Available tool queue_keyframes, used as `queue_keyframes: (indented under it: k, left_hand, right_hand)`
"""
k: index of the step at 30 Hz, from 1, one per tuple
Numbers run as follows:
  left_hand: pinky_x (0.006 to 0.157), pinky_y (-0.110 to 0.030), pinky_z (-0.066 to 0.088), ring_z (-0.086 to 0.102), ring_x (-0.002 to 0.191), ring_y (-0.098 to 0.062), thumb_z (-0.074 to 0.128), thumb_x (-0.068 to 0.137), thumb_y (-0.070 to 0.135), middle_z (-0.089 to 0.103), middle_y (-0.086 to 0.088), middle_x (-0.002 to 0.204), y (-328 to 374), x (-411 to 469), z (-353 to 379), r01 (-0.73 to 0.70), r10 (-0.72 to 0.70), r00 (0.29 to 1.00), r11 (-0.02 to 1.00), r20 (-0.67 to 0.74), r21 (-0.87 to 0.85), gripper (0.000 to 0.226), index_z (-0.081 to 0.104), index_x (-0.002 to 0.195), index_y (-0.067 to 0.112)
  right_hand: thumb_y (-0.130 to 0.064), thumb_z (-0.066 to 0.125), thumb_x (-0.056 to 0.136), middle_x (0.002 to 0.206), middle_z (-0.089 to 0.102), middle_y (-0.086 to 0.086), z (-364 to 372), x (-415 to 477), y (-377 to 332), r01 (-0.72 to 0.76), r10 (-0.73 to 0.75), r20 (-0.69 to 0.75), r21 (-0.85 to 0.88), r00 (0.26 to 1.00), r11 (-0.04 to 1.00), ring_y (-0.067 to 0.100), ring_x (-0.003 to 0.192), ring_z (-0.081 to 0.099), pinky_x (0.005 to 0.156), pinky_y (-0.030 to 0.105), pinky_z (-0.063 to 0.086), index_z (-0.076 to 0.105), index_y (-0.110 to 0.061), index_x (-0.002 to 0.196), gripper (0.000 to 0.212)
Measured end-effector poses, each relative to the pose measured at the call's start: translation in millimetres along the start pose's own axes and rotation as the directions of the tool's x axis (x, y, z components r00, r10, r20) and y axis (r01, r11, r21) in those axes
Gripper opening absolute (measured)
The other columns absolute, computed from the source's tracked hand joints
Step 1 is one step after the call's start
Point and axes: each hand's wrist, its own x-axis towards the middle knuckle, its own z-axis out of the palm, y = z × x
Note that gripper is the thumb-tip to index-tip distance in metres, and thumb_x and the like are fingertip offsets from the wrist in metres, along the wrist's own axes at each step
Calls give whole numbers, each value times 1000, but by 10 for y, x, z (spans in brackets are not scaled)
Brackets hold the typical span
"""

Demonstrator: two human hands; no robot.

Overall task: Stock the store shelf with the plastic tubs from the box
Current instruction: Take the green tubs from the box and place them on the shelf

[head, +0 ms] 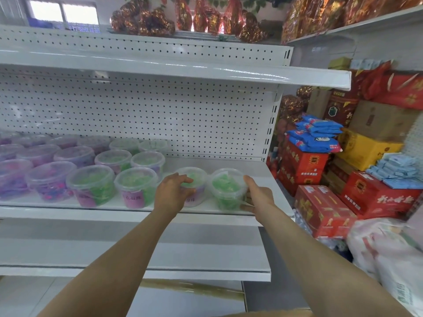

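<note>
Left hand (172,191) curled round a green tub (197,178); right hand (257,196) apparently gripping the neighbouring tub (227,188).

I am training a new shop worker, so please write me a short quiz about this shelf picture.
1. True or false: the right hand grips the rightmost tub on the shelf.
2. The second tub from the right, gripped by the left hand, holds contents of which colour? A yellow, B green, C red.
3. Fill the gap: the red cartons stand to the ____ of the shelf.
Key: 1 true; 2 B; 3 right.
</note>
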Motion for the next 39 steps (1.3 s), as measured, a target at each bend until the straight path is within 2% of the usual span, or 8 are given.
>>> queue_keyframes:
  k: [3,7,11,16,21,29,33,39]
  left_hand:
    - [105,-33,38,48,128,-16,81,72,29,66,-1,123,-8,5,6,-2,2,1000,1000,-10,0,31,74,102,23]
    - [106,-32,37,48,129,-17,81,73,26,66,-2,122,-13,10,11,-16,16,1000,1000,-9,-10,31,74,102,20]
    - [106,-33,37,48,129,-18,80,73,26,66,-3,123,-18,-5,9,-22,22,1000,1000,-13,-18,31,74,102,19]
    - [108,-34,36,47,128,-19,81,73,24,66,-2,123,16,-19,-20,-19,19,1000,999,-11,-27,31,74,103,17]
    - [107,-34,36,48,128,-19,81,73,24,66,-2,122,26,-18,-21,-15,14,1000,999,-15,-37,31,74,102,17]
    - [107,-35,35,47,129,-18,80,75,26,65,-1,123,1,72,-18,1,-1,1000,1000,14,11,30,73,104,18]
    - [105,-33,37,49,124,-19,79,75,28,64,0,123,-2,126,-12,16,-17,1000,999,23,46,30,72,104,21]
    - [98,-31,42,56,113,-20,81,73,29,66,1,120,27,194,-13,20,-22,1000,998,18,66,30,73,101,21]
  right_hand:
    - [-53,70,79,77,65,8,-9,114,6,60,-64,-57,-72,996,996,29,83,67,81,49,60,65,-6,72,48]
    - [-48,63,91,103,64,-3,-4,29,-21,292,-330,-88,-292,940,911,18,99,57,87,28,42,69,-12,106,39]
    - [-67,69,71,106,71,-14,149,-127,31,548,-592,76,-488,802,680,14,115,57,94,28,45,76,-29,95,45]
    - [-72,71,67,118,65,-12,305,-227,70,497,-618,222,-808,755,317,18,122,44,93,32,36,72,-39,107,52]
    - [-67,73,70,122,63,-11,264,-171,34,522,-590,284,-806,756,281,16,122,45,95,30,33,71,-40,109,48]
    - [-22,72,88,140,57,0,52,9,-43,665,-481,467,-604,742,439,17,140,38,114,28,27,75,-28,113,26]
    - [6,54,82,136,57,2,-33,60,-65,590,-571,307,-694,761,413,17,131,43,109,28,36,76,-30,110,50]
    - [-47,75,79,114,67,-8,160,-43,-23,567,-621,251,-729,743,384,15,126,44,92,30,47,74,-26,109,37]
